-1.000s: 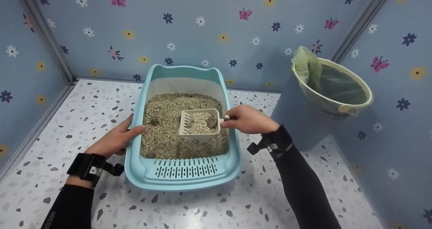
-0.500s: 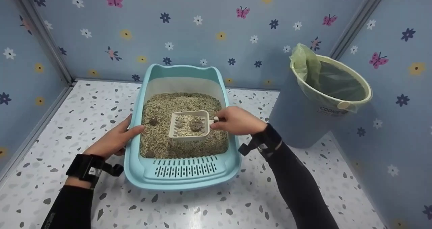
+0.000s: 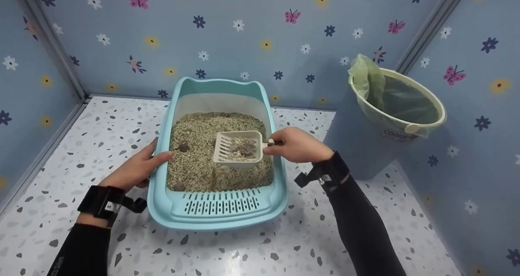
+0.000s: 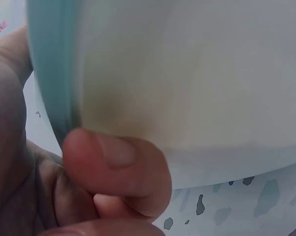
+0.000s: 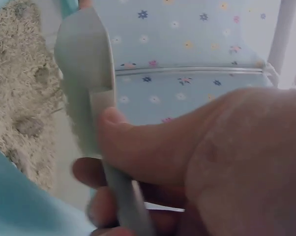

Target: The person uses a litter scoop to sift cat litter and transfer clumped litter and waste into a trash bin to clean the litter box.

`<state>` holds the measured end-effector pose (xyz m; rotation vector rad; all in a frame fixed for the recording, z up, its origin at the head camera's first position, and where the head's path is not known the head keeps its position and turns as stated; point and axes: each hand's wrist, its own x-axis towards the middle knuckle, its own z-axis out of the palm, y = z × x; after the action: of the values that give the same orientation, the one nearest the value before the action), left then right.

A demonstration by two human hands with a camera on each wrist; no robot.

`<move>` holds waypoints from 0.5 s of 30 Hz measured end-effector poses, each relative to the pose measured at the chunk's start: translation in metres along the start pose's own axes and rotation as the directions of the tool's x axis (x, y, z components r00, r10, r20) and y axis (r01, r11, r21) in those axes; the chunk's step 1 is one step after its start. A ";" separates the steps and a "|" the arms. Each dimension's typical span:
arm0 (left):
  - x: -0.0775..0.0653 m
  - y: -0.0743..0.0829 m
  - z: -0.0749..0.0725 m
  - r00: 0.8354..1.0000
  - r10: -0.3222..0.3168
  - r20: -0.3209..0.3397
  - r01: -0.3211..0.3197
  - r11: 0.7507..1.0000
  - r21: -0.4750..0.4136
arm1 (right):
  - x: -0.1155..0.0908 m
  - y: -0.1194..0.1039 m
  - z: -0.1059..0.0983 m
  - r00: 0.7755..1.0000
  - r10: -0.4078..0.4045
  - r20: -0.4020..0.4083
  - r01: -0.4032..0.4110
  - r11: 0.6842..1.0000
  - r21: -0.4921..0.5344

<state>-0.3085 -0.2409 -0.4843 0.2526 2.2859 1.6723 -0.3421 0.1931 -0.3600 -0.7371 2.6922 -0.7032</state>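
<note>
A blue litter box (image 3: pixel 217 222) stands on the floor, holding tan pellet litter (image 3: pixel 199 125). My left hand (image 3: pixel 132 168) grips its left rim, thumb over the top; in the left wrist view the curled fingers (image 4: pixel 123 172) lie against the outer wall. My right hand (image 3: pixel 302 146) holds a cream slotted litter scoop (image 3: pixel 223 146) by its handle, above the right half of the litter. Brown clumps (image 3: pixel 243 149) and a few pellets lie in the scoop. Another dark clump (image 3: pixel 184 146) sits in the litter near the left wall. In the right wrist view, thumb and fingers wrap the scoop's handle (image 5: pixel 126 201).
To the right stands a tall trash bin (image 3: pixel 357 146) with a cream rim and a green bag (image 3: pixel 367 81) folded over it. Flower-patterned walls (image 3: pixel 227 36) close in the back and both sides. The floor (image 3: pixel 227 251) is white with grey specks.
The scoop went left, then back right, in my right hand. The pellets in it have dwindled, baring its slots, and the clumps have shifted. My left hand stays on the rim.
</note>
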 end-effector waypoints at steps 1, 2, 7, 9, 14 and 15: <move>0.000 0.000 0.000 1.000 -0.002 -0.002 0.002 1.000 0.000 | 0.002 -0.002 0.002 1.000 -0.011 -0.001 0.011 1.000 0.006; -0.001 0.000 0.000 1.000 -0.004 -0.003 0.004 1.000 -0.002 | 0.004 -0.003 0.004 1.000 -0.024 -0.003 0.024 1.000 0.011; -0.002 0.003 0.000 1.000 -0.006 0.002 0.006 1.000 -0.005 | -0.005 0.005 -0.001 1.000 -0.024 -0.001 0.024 1.000 0.018; -0.002 0.002 -0.001 1.000 -0.006 0.001 0.006 1.000 -0.006 | -0.007 0.007 -0.003 1.000 -0.017 -0.002 0.017 1.000 0.014; -0.003 0.000 -0.001 1.000 -0.012 0.000 0.012 1.000 -0.026 | 0.003 0.000 0.007 0.997 -0.071 -0.009 0.071 0.997 0.019; -0.002 0.000 -0.001 1.000 -0.009 0.003 0.009 0.999 -0.033 | 0.002 0.001 0.007 0.997 -0.074 -0.011 0.074 0.997 0.020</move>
<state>-0.3068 -0.2426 -0.4842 0.2371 2.2518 1.7023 -0.3415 0.1896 -0.3666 -0.8343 2.6745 -0.7529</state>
